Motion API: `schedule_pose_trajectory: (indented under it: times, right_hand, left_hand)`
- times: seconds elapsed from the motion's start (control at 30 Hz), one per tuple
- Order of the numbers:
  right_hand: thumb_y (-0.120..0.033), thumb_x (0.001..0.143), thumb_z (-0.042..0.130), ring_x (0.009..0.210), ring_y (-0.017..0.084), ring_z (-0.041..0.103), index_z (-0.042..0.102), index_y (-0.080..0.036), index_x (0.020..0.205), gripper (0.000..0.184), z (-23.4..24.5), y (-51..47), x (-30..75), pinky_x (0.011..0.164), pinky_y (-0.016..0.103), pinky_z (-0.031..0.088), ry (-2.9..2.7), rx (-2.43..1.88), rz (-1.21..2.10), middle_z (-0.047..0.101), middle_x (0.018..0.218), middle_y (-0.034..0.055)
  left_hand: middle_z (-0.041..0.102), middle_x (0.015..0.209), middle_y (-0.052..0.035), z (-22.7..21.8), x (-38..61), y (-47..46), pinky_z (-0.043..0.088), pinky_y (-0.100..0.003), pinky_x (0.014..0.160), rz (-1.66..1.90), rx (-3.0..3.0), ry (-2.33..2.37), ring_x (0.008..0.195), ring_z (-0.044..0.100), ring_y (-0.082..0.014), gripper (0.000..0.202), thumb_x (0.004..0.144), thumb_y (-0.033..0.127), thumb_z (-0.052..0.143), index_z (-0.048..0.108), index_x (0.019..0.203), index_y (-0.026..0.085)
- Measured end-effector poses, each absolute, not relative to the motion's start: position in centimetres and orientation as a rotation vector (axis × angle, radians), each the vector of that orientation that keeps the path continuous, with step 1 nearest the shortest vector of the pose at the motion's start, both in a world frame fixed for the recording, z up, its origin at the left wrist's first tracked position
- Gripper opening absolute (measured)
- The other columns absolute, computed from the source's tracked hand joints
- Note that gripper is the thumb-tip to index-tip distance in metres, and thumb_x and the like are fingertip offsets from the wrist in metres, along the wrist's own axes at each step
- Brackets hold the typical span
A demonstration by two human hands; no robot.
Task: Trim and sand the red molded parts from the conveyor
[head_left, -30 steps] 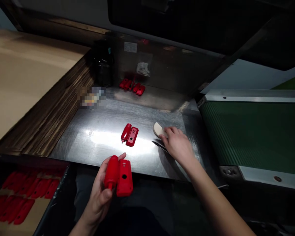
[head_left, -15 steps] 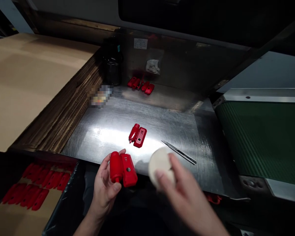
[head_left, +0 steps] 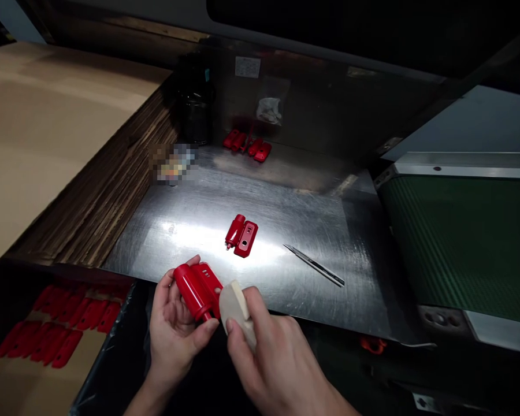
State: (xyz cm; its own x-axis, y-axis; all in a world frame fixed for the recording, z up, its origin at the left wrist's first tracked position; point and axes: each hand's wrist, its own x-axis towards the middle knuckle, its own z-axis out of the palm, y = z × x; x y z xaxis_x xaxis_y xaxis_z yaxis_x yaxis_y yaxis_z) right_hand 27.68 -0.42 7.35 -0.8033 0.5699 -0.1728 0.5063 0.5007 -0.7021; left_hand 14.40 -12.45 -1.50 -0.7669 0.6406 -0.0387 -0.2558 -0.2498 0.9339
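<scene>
In my left hand point(head_left: 173, 323) is a red plastic part point(head_left: 195, 292), made of a rounded cylinder beside a flatter plate with small holes. Its fingers curl behind the part and the thumb presses near the narrow tip. My right hand point(head_left: 277, 346) grips a round off-white pad point(head_left: 236, 309) by its edge, between thumb and fingers. The pad stands on edge against the right side of the red part, hiding some of the plate. Just beyond, a similar red part point(head_left: 241, 236) lies on the metal table, with a slim metal craft knife point(head_left: 314, 264) to its right.
Several red pieces point(head_left: 247, 144) sit at the back of the metal table point(head_left: 156, 231). Stacked cardboard point(head_left: 125, 167) rises on the left, near a dark bottle point(head_left: 196, 112). A green conveyor belt point(head_left: 472, 242) runs on the right. More red parts point(head_left: 39, 344) lie on cardboard at lower left.
My right hand has brought the pad leftward to the red part and turned it edge-on. My left hand has shifted slightly left, tilting the red part.
</scene>
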Motion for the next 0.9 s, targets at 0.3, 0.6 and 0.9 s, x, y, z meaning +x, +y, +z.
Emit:
schedule_pose_trajectory:
  times: [0.3,0.6,0.9]
  right_hand:
    - [-0.030,0.102,0.037,0.040,0.023,0.061,0.047,-0.025,0.102,0.011,7.1,-0.6,27.1,0.045,0.032,0.025,-2.637,-0.966,1.105,0.057,0.055,-0.0061]
    - [-0.032,0.102,0.038,0.040,0.022,0.063,0.048,-0.024,0.104,0.013,7.1,-0.5,26.5,0.044,0.031,0.026,-2.659,-0.918,1.158,0.058,0.056,-0.0062]
    - [-0.029,0.102,0.038,0.039,0.021,0.064,0.048,-0.024,0.103,0.011,7.0,-0.8,26.1,0.042,0.030,0.027,-2.663,-0.880,1.032,0.062,0.055,-0.0052]
  left_hand:
    - [0.051,0.168,-0.0173,0.5,15.0,-11.6,0.062,-0.030,0.103,2.040,0.192,1.473,0.142,0.064,-0.0335,0.091,0.065,0.020,0.103,0.054,0.142,0.029]
    - [0.053,0.167,-0.0152,0.8,14.8,-11.5,0.061,-0.031,0.104,1.988,0.142,1.485,0.143,0.063,-0.0341,0.091,0.066,0.027,0.103,0.054,0.142,0.030]
    - [0.053,0.167,-0.0164,0.1,14.3,-11.7,0.060,-0.033,0.107,2.006,0.099,1.453,0.145,0.062,-0.0357,0.093,0.065,0.027,0.104,0.055,0.144,0.030]
